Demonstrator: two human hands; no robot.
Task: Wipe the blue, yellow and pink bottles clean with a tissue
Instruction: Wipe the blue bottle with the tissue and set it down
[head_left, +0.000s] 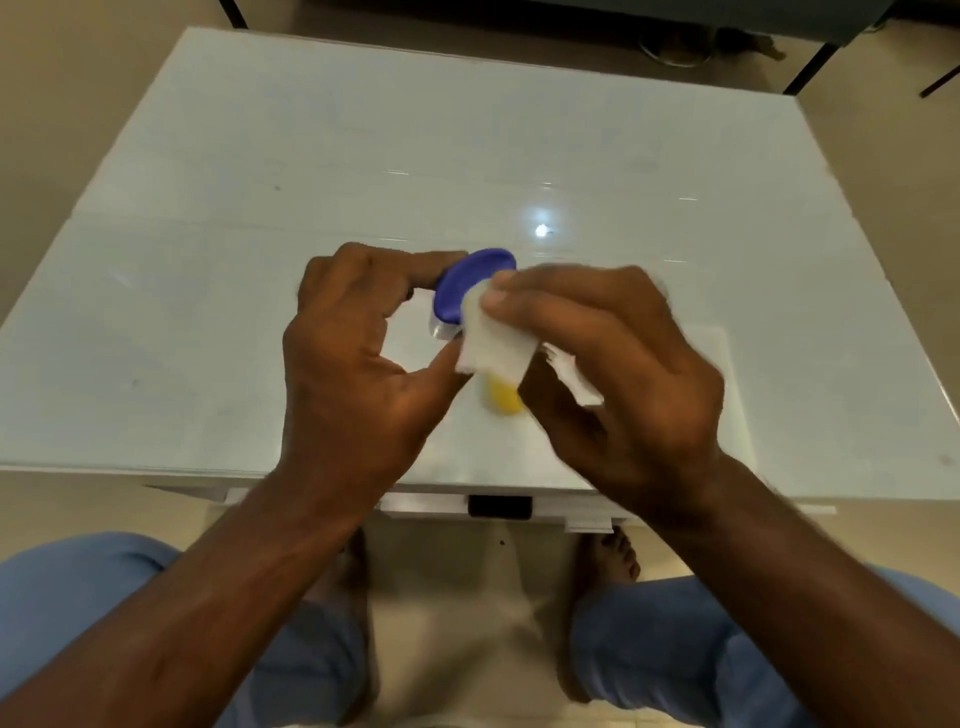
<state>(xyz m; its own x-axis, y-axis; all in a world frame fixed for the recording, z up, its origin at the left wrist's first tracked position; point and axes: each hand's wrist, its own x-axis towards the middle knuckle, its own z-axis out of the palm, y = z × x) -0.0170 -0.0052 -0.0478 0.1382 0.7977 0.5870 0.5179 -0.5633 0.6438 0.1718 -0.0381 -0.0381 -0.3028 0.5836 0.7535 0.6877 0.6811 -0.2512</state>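
Note:
My left hand (353, 353) holds the blue bottle (470, 286) above the table, index finger on one side and thumb on the other, its blue lid facing me. My right hand (613, 364) pinches a folded white tissue (493, 343) against the lid's near edge and the bottle's side. Below the tissue, a yellow bottle (501, 397) shows on the table, mostly hidden by my right hand. The pink bottle is not in view.
The white glossy table (311, 171) spreads wide ahead, with its near edge (156, 470) just above my knees. A flat white sheet (717, 358) lies on the table behind my right hand. Dark furniture legs (810, 67) stand on the floor beyond the far edge.

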